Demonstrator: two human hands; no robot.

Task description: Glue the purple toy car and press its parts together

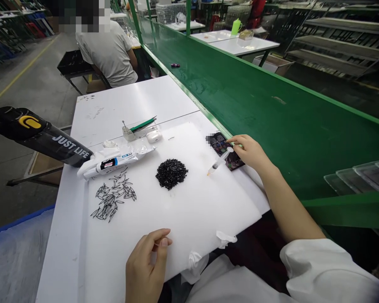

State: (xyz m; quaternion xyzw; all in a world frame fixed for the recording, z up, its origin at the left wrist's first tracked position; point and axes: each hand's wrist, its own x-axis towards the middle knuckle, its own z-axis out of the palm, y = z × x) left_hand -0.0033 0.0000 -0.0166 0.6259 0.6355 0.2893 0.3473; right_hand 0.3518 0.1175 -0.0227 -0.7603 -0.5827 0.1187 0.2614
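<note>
My right hand [251, 152] reaches over a dark phone [222, 145] with a lit screen, fingers stretched out and apart at its surface. A clear syringe [220, 161] with an orange tip lies across the phone's edge, its plunger end close to my right thumb. Low in the view, my left hand [148, 263] is curled above the white foam sheet [189, 214], thumb and fingertips close together. Whatever they pinch, if anything, is too small to make out. A pile of small shiny black pieces [171, 173] sits mid-sheet. Thin black leaf-shaped loops [112, 198] are scattered to its left.
A white glue tube [113, 163], an earbud case [153, 135] and green-handled tweezers [143, 124] line the sheet's far side. A dark bottle [66, 145] leans at left. Beyond the table [139, 99] runs a green conveyor [255, 97]; a person [109, 52] sits ahead.
</note>
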